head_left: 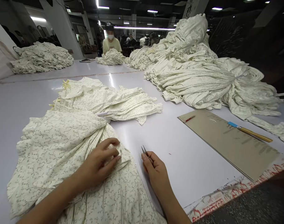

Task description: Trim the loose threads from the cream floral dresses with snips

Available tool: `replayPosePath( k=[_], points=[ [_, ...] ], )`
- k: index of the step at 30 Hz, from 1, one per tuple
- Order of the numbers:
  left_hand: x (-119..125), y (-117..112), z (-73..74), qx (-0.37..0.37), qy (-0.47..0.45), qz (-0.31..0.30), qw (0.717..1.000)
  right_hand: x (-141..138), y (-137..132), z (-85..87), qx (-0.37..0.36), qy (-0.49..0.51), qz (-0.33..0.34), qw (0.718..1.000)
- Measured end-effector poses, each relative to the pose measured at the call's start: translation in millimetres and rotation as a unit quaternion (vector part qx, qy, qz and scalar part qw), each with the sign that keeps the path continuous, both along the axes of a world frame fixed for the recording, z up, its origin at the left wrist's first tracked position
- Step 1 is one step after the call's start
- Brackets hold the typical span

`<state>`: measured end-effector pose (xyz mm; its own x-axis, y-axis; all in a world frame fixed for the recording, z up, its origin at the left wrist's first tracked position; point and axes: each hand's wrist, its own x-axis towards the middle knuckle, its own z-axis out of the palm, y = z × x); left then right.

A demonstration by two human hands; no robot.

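A white garment (62, 137) with a small green floral print lies in folds before me, spilling over the near table edge. My left hand (102, 158) rests on it, fingers curled and a fold of the cloth between thumb and fingers. To its right, just above the table, my right hand (154, 168) is closed around small thread snips (144, 150). The two pointed blades stick out forward, slightly apart; their handles are hidden in the fist. Behind the garment lies a gathered bundle of the same printed cloth (114, 101), with yellow ties (66, 84) at its left end.
Large heaps of matching garments (202, 77) cover the back right; another pile (43, 57) is at the far left. On the right, a grey-brown board (216, 140) carries a red pen (190, 119) and a blue-and-yellow tool (251, 132). A masked person (111, 45) is across the table.
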<state>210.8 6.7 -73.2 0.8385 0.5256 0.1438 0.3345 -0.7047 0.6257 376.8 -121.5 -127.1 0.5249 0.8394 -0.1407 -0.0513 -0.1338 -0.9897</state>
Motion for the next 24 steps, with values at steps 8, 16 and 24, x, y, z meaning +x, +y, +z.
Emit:
replayPosePath(
  k=[8, 16, 24],
  points=[
    [-9, 17, 12.5, -0.187, -0.096, 0.087, 0.974, -2, -1, 1.6, 0.015, -0.010, 0.006, 1.000],
    [19, -11, -5.7, 0.037, 0.154, 0.091, 0.983, -1, -1, -1.1, 0.011, -0.015, 0.011, 1.000],
    [4, -11, -19.9, 0.026, 0.015, 0.140, 0.990, -18, 2, 8.5, 0.012, 0.000, 0.085, 0.996]
  ],
)
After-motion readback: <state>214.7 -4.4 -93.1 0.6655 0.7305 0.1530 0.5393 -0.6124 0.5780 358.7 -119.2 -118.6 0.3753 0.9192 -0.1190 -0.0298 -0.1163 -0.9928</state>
